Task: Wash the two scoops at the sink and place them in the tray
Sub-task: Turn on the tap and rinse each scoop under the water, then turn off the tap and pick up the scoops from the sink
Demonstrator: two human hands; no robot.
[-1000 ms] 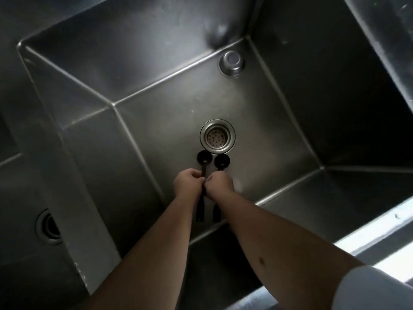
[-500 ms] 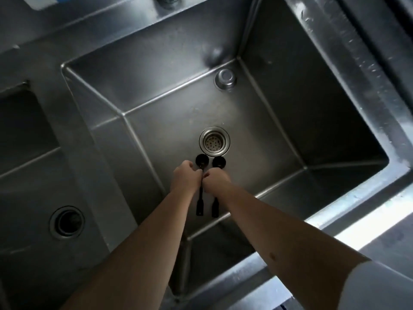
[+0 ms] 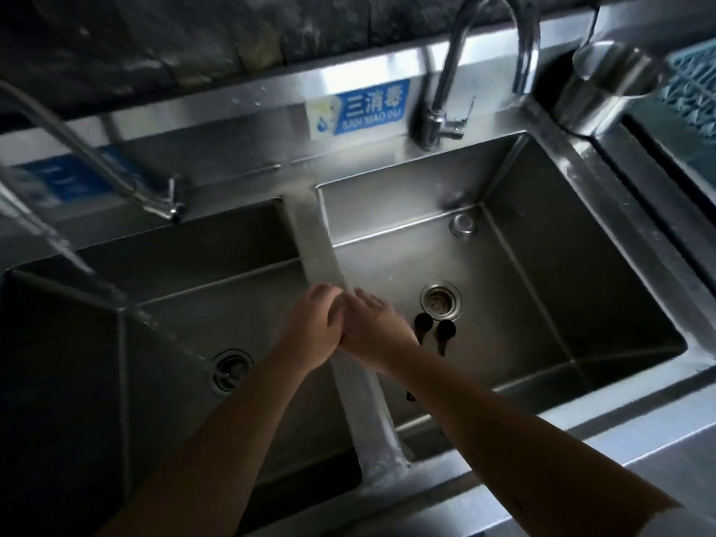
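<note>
Two black scoops lie side by side on the floor of the right sink basin (image 3: 542, 304), just in front of its drain (image 3: 441, 302). The left scoop's bowl (image 3: 423, 322) and the right scoop's bowl (image 3: 445, 329) show, while my right forearm hides most of both handles. My left hand (image 3: 312, 329) and my right hand (image 3: 377, 333) hold nothing and press against each other above the divider (image 3: 317, 246) between the two basins, left of the scoops. A blue-green tray (image 3: 693, 83) shows at the top right edge.
Water runs from the left faucet (image 3: 97, 157) into the left basin (image 3: 193, 304), which has its own drain (image 3: 231, 370). The right faucet (image 3: 484, 52) arches over the right basin. A steel cup (image 3: 608, 83) stands on the rim near the tray.
Both hands have let go of the scoops, which now lie on the basin floor. The hands moved left and up to the divider and touch each other. The view rose to show the faucets.
</note>
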